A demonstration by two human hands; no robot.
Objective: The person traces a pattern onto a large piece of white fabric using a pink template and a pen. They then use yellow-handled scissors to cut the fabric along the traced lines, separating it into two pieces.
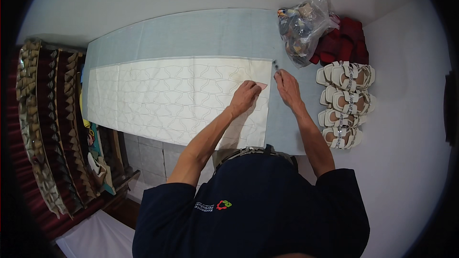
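A white sheet (181, 110) lies on the table, covered over most of its area with rows of thin drawn outlines of curved shapes. My left hand (245, 95) rests near the sheet's right end with its fingers bent together. Under its fingertips is a small pink pattern piece (261, 86), its pointed corner sticking out to the right. My right hand (288, 88) is just past the sheet's right edge, fingers closed around a slim dark pen (275, 65) that points up and away from me. The pen is apart from the sheet's outlines.
The table has a pale blue-grey cover (191, 33). At its right side lie several pairs of white sandals (351, 102), a clear plastic bag (303, 28) of mixed items and dark red fabric (346, 43). On the left stands a rack (52, 119) of shoes.
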